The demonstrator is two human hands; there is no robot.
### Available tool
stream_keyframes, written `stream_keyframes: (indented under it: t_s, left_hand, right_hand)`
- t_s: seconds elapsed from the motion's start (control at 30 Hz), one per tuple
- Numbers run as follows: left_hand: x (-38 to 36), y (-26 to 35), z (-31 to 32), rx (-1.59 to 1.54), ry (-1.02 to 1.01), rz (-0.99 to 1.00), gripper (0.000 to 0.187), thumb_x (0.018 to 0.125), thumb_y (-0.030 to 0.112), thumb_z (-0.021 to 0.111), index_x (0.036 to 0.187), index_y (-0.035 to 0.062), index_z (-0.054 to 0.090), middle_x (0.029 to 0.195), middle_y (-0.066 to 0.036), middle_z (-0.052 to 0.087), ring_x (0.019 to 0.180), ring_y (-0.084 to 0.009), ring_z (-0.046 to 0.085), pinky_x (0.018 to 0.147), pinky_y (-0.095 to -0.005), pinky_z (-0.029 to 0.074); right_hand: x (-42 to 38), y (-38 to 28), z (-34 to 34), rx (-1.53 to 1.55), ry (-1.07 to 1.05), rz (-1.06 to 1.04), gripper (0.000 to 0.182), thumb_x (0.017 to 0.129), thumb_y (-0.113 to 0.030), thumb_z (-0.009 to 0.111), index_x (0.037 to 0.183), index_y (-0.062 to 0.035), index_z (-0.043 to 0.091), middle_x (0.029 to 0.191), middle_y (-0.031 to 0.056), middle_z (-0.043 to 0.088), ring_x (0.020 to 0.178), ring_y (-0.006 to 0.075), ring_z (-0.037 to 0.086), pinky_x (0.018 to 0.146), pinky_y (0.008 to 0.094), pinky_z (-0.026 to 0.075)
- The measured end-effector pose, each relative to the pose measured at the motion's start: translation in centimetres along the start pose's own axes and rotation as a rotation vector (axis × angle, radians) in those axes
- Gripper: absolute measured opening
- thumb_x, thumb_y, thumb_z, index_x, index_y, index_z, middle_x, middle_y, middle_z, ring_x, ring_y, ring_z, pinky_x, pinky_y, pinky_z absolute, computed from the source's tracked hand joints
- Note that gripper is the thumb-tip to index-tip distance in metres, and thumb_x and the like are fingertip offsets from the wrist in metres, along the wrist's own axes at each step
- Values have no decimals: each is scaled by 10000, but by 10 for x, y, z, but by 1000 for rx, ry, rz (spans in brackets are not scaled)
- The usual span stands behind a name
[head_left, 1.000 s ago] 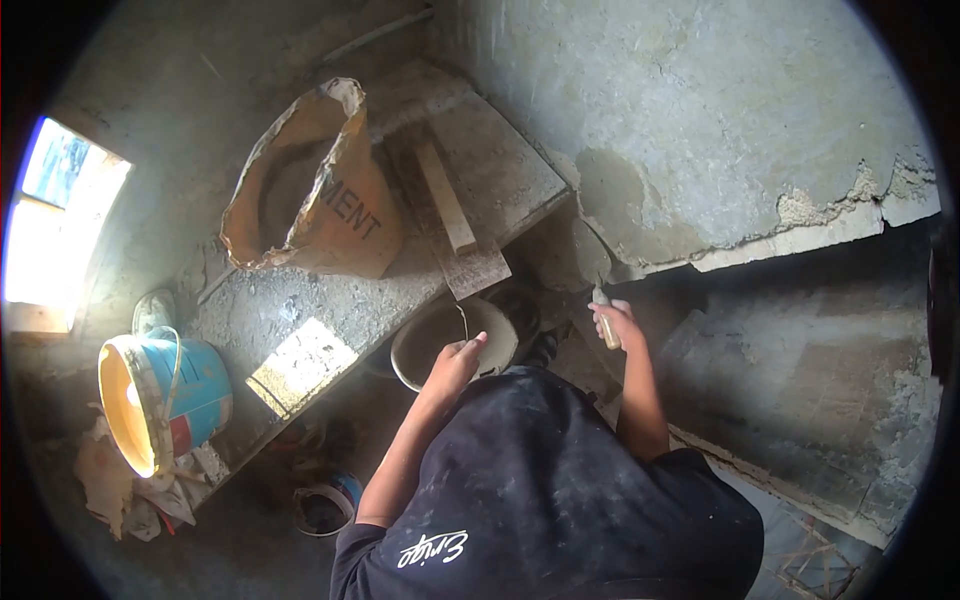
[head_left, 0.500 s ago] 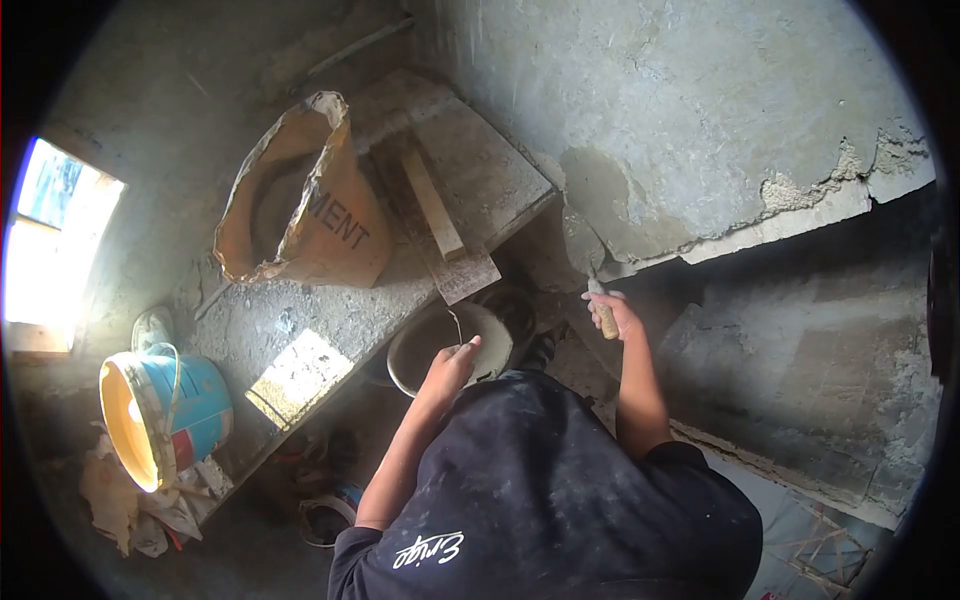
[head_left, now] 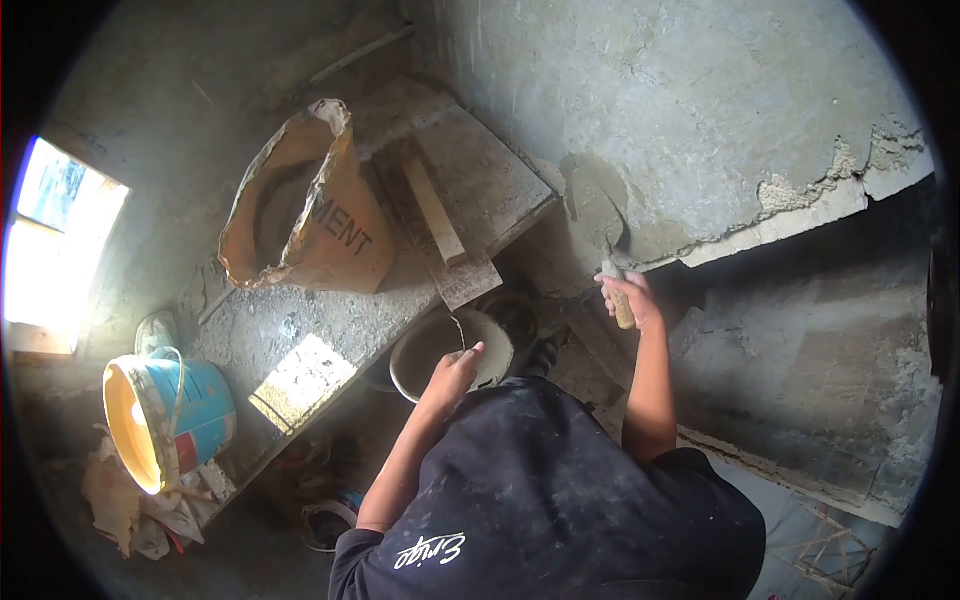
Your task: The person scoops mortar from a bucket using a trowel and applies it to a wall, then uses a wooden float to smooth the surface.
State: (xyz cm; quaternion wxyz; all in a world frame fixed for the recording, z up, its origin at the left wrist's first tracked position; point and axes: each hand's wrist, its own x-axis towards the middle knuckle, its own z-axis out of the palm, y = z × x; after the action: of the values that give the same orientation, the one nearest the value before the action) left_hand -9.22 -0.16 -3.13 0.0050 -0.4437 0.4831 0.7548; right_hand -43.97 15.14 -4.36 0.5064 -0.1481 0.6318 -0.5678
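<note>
My right hand (head_left: 632, 298) is closed round the wooden handle of a trowel (head_left: 600, 222). The trowel's grey blade lies against the damp patch low on the plastered wall (head_left: 720, 110), close to its broken lower edge. In my left hand (head_left: 456, 374) is a thin bent wire handle (head_left: 459, 330), gripped in closed fingers. That handle rises over a round bucket (head_left: 415, 352), whose inside looks grey. Just above the bucket, a flat board (head_left: 468, 285) sticks out past the edge of the work surface.
An open paper cement bag (head_left: 340, 235) stands on the dusty surface (head_left: 225, 330), beside a wooden strip (head_left: 432, 205). At the left, a blue and yellow bucket (head_left: 205, 410) lies tilted near crumpled paper (head_left: 110, 495). A concrete ledge (head_left: 790, 340) runs below the wall at right.
My right hand and the trowel have moved slightly to the right, and the blade now lies higher on the damp patch. My left hand keeps its grip on the wire handle.
</note>
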Motion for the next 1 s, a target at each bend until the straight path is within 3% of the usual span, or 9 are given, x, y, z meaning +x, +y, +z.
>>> stream_keyframes:
  t_s: [0.33, 0.57, 0.67, 0.77, 1.0]
  left_hand:
    - [-1, -2, -3, -21, 19, 8, 425, 954, 429, 531, 666, 121, 470, 549, 77, 343, 492, -58, 275, 464, -288, 213]
    - [2, -3, -4, -21, -11, 0, 441, 957, 445, 517, 660, 124, 467, 546, 75, 343, 489, -64, 282, 462, -290, 220]
    - [-1, 5, -2, -30, -19, 8, 436, 956, 442, 524, 658, 129, 460, 547, 75, 346, 489, -64, 279, 462, -290, 219]
    - [1, 5, -2, -31, -33, 10, 434, 955, 440, 531, 659, 132, 453, 548, 74, 350, 489, -63, 276, 462, -289, 217]
    - [1, 6, -6, -23, -12, 24, 454, 956, 454, 522, 680, 97, 483, 552, 66, 354, 497, -68, 284, 469, -291, 229]
  right_hand:
    - [13, 41, 6, -17, 30, 155, 321, 853, -277, 676, 1017, -2, 650, 706, 34, 585, 533, 123, 565, 458, 269, 461]
    - [5, -22, 25, -85, 48, 3, 297, 850, -264, 681, 1002, -10, 657, 713, 35, 591, 522, 114, 559, 448, 258, 463]
    - [15, -42, 38, -261, 107, -49, 260, 853, -277, 684, 871, -27, 616, 697, 34, 582, 507, 110, 560, 450, 264, 473]
    - [11, -52, 55, -418, 220, -48, 254, 844, -271, 689, 820, -42, 582, 693, 32, 574, 504, 105, 546, 447, 259, 449]
    - [-17, -30, 37, -409, 337, -37, 217, 842, -225, 698, 821, -43, 582, 667, 20, 560, 479, 96, 527, 422, 252, 428]
